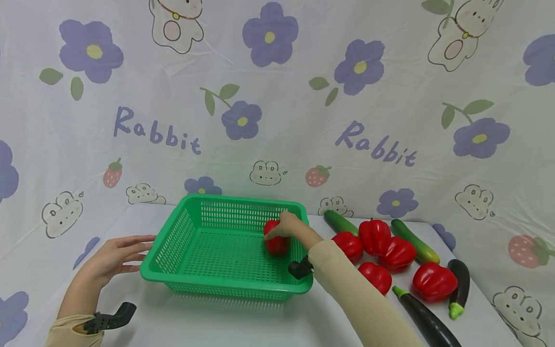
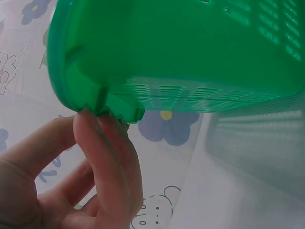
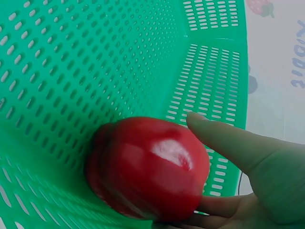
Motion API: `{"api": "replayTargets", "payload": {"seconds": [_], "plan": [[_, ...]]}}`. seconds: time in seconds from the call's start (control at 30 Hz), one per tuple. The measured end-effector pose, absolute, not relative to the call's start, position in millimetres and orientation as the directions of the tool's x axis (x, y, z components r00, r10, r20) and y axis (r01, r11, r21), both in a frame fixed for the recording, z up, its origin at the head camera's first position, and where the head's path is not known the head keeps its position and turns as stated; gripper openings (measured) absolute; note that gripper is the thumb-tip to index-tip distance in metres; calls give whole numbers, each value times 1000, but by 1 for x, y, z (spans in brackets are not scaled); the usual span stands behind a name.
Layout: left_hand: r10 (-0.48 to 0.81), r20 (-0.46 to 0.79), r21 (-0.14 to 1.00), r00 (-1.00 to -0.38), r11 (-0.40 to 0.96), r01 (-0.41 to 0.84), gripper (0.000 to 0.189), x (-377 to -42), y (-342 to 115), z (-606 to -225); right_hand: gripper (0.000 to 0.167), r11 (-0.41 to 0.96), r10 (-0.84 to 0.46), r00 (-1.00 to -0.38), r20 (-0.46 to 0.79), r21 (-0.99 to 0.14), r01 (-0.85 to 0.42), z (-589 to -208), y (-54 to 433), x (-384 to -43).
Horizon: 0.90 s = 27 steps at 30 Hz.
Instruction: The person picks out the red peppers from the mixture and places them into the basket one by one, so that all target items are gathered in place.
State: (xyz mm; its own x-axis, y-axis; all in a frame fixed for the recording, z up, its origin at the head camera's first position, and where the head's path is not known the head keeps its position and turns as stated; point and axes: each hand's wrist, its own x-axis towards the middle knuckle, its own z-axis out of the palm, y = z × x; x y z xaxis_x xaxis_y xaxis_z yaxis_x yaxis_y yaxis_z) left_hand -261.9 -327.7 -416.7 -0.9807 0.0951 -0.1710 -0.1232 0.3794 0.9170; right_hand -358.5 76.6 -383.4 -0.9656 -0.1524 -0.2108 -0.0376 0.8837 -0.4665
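A red bell pepper (image 1: 276,246) is at the right end of a green plastic basket (image 1: 230,286). Reaching in from the right, my right hand (image 1: 292,227) holds this pepper. In the right wrist view the thumb (image 3: 224,138) lies along one side of the pepper (image 3: 152,167), and the other fingers are partly hidden behind it. At the opposite end, my left hand (image 1: 113,258) has its fingers stretched toward the basket's left rim. Its fingertips (image 2: 88,121) touch the rim's lower edge in the left wrist view.
Several more red bell peppers (image 1: 433,283) lie on the white table to the basket's right. Among them are two eggplants, one in front (image 1: 427,318) and one at the right (image 1: 460,284), and two green cucumbers (image 1: 414,241). A patterned cloth (image 1: 277,96) hangs behind.
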Motion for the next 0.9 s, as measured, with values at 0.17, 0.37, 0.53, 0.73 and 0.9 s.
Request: {"api": "replayTargets", "payload": {"seconds": [0.17, 0.37, 0.53, 0.73, 0.9], "plan": [[86, -179, 917, -980, 376, -134, 59, -263, -327, -416, 74, 875, -168, -964, -203, -482, -51, -377, 78, -356], [82, -182, 916, -980, 376, -138, 60, -263, -326, -416, 76, 860, -207, -962, -176, -501, -94, -371, 81, -352], [88, -180, 919, -980, 371, -135, 57, -262, -327, -416, 74, 852, -225, -961, -163, -511, -113, -369, 84, -352], [87, -186, 919, -979, 367, -142, 57, -263, -328, -416, 75, 841, -240, -960, -143, -525, -131, -368, 85, -351], [86, -185, 918, -979, 370, -141, 57, -263, -328, -417, 74, 813, -268, -955, -126, -562, -154, -365, 89, -349]]}}
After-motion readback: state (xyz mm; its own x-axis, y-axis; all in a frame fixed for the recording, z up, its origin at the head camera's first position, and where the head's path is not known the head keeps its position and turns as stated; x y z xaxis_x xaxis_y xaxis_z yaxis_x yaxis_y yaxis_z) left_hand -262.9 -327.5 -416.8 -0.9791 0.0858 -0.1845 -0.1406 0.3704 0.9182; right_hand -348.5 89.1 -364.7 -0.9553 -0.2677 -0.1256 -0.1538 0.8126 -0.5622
